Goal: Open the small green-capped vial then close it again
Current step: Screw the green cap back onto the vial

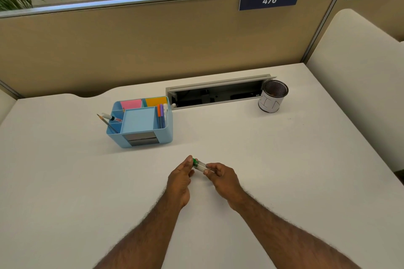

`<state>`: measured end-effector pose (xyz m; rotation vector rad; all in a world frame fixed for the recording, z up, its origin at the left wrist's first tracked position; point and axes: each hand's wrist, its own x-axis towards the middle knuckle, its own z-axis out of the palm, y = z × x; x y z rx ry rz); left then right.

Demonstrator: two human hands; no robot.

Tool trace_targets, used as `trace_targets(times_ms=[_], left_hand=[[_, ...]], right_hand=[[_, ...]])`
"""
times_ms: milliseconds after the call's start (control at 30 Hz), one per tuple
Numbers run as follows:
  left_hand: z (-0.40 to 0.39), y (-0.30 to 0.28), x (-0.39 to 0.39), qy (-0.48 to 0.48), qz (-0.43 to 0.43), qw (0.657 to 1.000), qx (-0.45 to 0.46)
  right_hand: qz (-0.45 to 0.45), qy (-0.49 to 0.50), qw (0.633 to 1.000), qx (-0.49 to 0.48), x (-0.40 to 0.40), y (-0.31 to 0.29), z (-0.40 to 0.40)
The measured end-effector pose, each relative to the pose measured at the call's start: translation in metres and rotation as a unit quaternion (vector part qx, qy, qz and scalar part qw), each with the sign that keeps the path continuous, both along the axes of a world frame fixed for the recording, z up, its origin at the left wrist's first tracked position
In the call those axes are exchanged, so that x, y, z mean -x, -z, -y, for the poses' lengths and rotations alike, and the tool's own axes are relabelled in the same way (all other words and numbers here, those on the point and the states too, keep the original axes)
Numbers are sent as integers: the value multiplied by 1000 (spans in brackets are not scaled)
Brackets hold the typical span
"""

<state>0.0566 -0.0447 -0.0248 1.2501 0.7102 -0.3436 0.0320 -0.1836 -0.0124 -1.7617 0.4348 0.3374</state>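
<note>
A small clear vial (200,165) with a green cap (194,161) is held sideways just above the white desk (284,159), cap end pointing left. My left hand (180,178) pinches the green cap between thumb and fingers. My right hand (223,178) grips the vial's clear body at its other end. The cap sits against the vial's mouth; whether it is loosened cannot be told.
A light blue desk organiser (142,123) with sticky notes, pens and a pencil stands behind the hands to the left. A mesh pen cup (273,99) sits at the back right beside an open cable tray (216,93). A tan partition (153,46) closes off the back.
</note>
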Motion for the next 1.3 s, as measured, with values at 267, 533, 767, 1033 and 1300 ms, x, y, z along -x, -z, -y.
trace_targets(times_ms=[267,533,767,1033,1300], left_hand=[[-1,2,1,-10,1,1000,10],[-1,-1,4,-15,4,1000,16],[-1,-4,5,-25,19,999,24],[-4,-9,0,-18,59,996,61],[-10,-13,-4,18,93,991,95]], right_hand=[[17,-9,1000,25,1,-1,-4],[30,-12,999,37,3,0,-5],[103,-20,990,97,7,-2,-10],[-12,54,996,-74,4,-12,-19],[-140,114,929,-323,-2,-24,-17]])
